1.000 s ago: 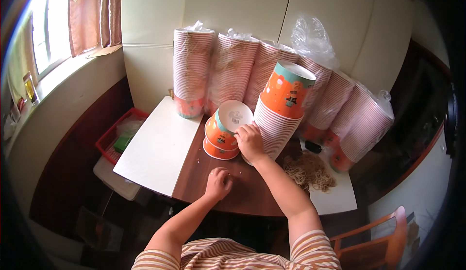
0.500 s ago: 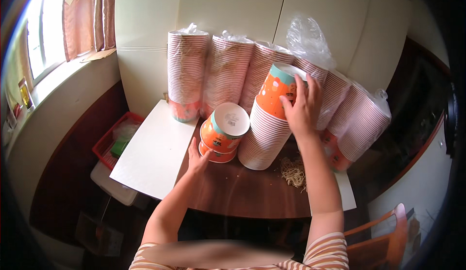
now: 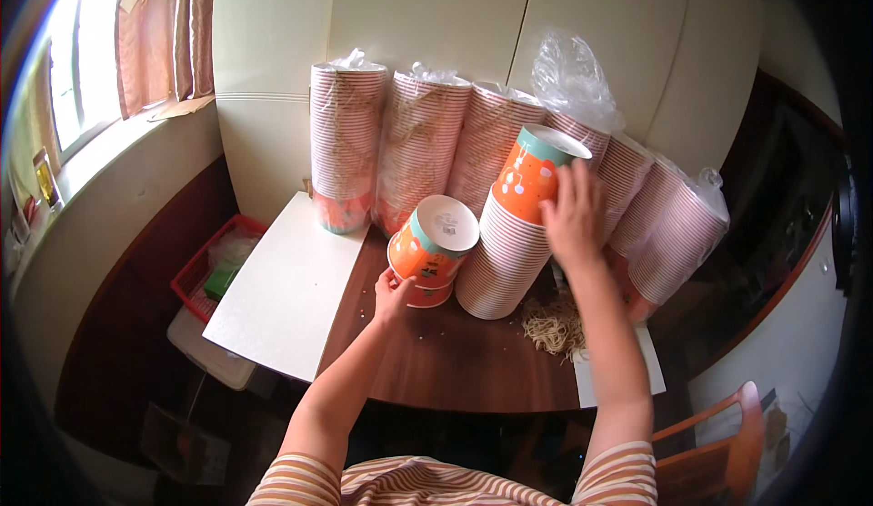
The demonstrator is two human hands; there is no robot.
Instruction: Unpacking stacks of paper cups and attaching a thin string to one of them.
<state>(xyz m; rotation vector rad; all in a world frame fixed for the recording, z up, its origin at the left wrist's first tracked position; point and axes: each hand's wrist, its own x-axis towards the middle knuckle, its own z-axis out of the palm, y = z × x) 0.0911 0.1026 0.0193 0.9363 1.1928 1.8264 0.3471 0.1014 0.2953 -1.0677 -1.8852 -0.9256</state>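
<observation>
orange cup (image 3: 530,175) gripped by right hand (image 3: 571,218); left hand (image 3: 393,295) holds short cup stack (image 3: 427,250); brown table (image 3: 446,360).

body: person, two bare forearms entering from 6 o'clock | left hand (image 3: 393,290) bare, no glove | right hand (image 3: 572,215) bare, no rings visible | short sleeves: orange-and-cream horizontal stripes

Hands swapped places on the cups

The right hand (image 3: 571,215) rose from the small orange stack (image 3: 427,250) to the tall stack's top cup (image 3: 535,171); the left hand (image 3: 393,295) left the bench (image 3: 455,360) for that small stack.
</observation>
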